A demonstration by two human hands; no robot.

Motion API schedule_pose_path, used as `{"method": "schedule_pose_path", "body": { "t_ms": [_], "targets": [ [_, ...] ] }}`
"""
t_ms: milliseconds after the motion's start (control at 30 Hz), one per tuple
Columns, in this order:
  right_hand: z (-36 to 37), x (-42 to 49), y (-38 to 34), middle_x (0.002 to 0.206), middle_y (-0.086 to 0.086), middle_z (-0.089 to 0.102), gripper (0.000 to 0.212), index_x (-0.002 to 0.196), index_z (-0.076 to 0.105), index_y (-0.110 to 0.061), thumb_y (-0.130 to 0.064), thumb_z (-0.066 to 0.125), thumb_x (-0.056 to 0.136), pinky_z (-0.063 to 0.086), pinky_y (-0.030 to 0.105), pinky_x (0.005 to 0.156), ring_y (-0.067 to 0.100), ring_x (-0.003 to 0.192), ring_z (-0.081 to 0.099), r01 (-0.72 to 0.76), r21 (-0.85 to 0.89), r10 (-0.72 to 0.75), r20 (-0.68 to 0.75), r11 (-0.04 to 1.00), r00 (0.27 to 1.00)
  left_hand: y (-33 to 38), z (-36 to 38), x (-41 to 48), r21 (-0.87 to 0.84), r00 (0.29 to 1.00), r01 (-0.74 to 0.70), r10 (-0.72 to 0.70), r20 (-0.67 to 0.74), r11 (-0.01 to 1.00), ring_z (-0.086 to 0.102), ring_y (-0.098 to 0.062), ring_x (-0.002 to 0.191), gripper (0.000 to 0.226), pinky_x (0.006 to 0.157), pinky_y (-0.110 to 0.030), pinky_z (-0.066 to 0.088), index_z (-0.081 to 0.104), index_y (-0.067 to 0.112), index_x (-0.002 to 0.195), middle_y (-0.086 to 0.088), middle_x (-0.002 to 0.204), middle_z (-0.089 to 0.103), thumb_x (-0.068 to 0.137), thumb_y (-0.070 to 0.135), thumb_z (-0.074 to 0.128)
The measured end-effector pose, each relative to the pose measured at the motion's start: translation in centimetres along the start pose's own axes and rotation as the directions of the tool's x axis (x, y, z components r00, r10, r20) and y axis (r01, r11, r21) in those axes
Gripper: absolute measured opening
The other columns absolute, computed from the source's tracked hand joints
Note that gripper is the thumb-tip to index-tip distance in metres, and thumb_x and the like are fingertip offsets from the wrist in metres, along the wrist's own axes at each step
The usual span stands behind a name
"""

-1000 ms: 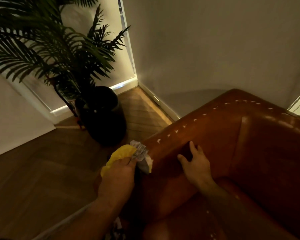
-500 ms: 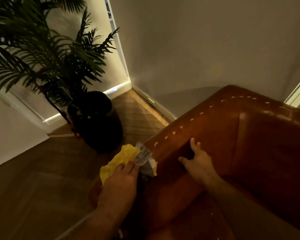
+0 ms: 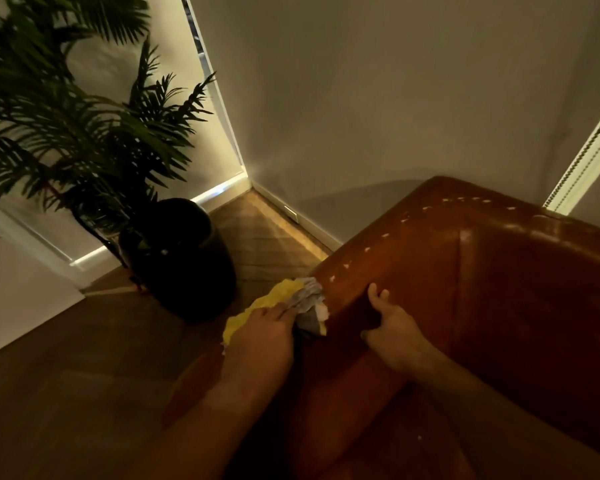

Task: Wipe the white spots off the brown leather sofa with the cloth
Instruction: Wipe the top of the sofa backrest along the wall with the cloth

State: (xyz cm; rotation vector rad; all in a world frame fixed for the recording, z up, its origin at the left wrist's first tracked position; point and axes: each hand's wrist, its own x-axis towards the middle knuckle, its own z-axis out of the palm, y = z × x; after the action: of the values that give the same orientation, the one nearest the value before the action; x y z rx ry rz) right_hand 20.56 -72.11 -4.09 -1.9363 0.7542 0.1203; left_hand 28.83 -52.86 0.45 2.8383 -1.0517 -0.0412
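Cloth (image 3: 274, 304), yellow at one end and grey-white at the other, lies bunched on the near end of the sofa's armrest, right at its top edge. Its long axis runs from near left to far right, about in line with the ridge of the armrest. The yellow end points back toward the person. The grey-white end points up the ridge and touches the leather just short of the nearest of the white spots (image 3: 347, 266).

The left hand (image 3: 260, 337) lies on top of the cloth, fingers fairly straight and stretched forward, pressing it down; the thumb is hidden. The right hand (image 3: 392, 327) rests just beside it on the inner face of the armrest. Its fingers are spread and reach up toward the ridge, flat on the leather and gripping nothing.

The spots run in a dotted row away from the cloth along the ridge, then bend right along the top of the back. The sofa (image 3: 516, 299) is brown leather and stands close to a grey wall (image 3: 378, 98). Left of it is a wooden floor (image 3: 84, 368), where a palm plant (image 3: 66, 133) stands in a dark round pot (image 3: 184, 261).
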Motion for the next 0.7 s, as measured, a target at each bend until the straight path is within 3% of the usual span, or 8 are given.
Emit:
{"method": "schedule_pose_path", "body": {
  "t_ms": [67,167,300,367,533,700],
  "targets": [
    [-0.1,-0.3,-0.4,0.159,-0.005,-0.005,0.091,0.149,0.004,-0.034,-0.001,0.057,0.082,0.030,0.030,0.109,0.026,0.145,0.003,-0.009,0.021,0.009,0.008,1.000,1.000,-1.1,-0.4,-1.5,0.049,0.999,0.023,-0.024,0.021,0.999,0.041,-0.017,0.126,0.045,0.099,-0.031,0.037,0.037,0.032,0.140,0.009,0.144,0.043,0.096,0.024,0.037],
    [-1.1,-0.8,-1.0,0.160,-0.004,0.000,0.087,0.149,0.009,-0.034,-0.002,0.056,0.083,0.031,0.038,0.112,0.027,0.145,0.006,-0.041,0.028,0.040,0.030,0.999,0.999,-1.7,-1.1,-3.2,0.108,0.995,0.065,-0.073,0.073,0.992,0.048,-0.017,0.118,0.040,0.092,-0.033,0.041,0.044,0.033,0.134,0.010,0.134,0.051,0.094,0.025,0.040],
    [-2.7,-1.3,-1.6,0.151,0.009,0.033,0.079,0.148,0.021,-0.030,-0.003,0.056,0.081,0.040,0.040,0.106,0.025,0.129,0.040,-0.059,0.071,0.062,-0.041,0.996,0.997,-0.5,-2.6,-1.8,0.019,0.987,0.143,-0.144,0.071,0.990,0.057,-0.019,0.101,0.040,0.082,-0.038,0.051,0.051,0.034,0.122,0.006,0.115,0.060,0.084,0.023,0.060],
    [-3.1,-1.2,-1.4,0.147,0.009,0.040,0.080,0.148,0.019,-0.030,-0.004,0.054,0.080,0.042,0.043,0.104,0.024,0.119,0.047,-0.062,0.082,0.067,-0.059,0.995,0.996,1.6,-2.4,1.0,-0.087,0.995,0.102,-0.101,0.010,0.991,0.059,-0.020,0.100,0.035,0.082,-0.039,0.051,0.051,0.035,0.124,0.005,0.116,0.062,0.090,0.024,0.050],
    [-4.2,0.7,0.0,0.157,0.002,0.022,0.084,0.148,0.007,-0.037,-0.009,0.055,0.085,0.040,0.049,0.106,0.031,0.135,0.035,-0.103,0.091,0.110,-0.073,0.990,0.991,6.5,0.2,7.7,-0.063,0.998,-0.026,0.029,0.051,0.998,0.052,-0.022,0.116,0.045,0.101,-0.035,0.041,0.039,0.027,0.139,0.001,0.137,0.049,0.096,0.015,0.040],
    [-3.9,2.2,0.0,0.160,-0.003,0.006,0.083,0.150,0.006,-0.030,-0.005,0.053,0.086,0.021,0.040,0.116,0.026,0.144,0.013,-0.102,0.116,0.107,-0.032,0.988,0.994,6.6,0.6,9.4,-0.024,0.992,-0.127,0.127,0.012,0.992,0.047,-0.023,0.122,0.048,0.099,-0.037,0.042,0.035,0.025,0.141,0.001,0.142,0.044,0.095,0.014,0.040]
  ]
}}
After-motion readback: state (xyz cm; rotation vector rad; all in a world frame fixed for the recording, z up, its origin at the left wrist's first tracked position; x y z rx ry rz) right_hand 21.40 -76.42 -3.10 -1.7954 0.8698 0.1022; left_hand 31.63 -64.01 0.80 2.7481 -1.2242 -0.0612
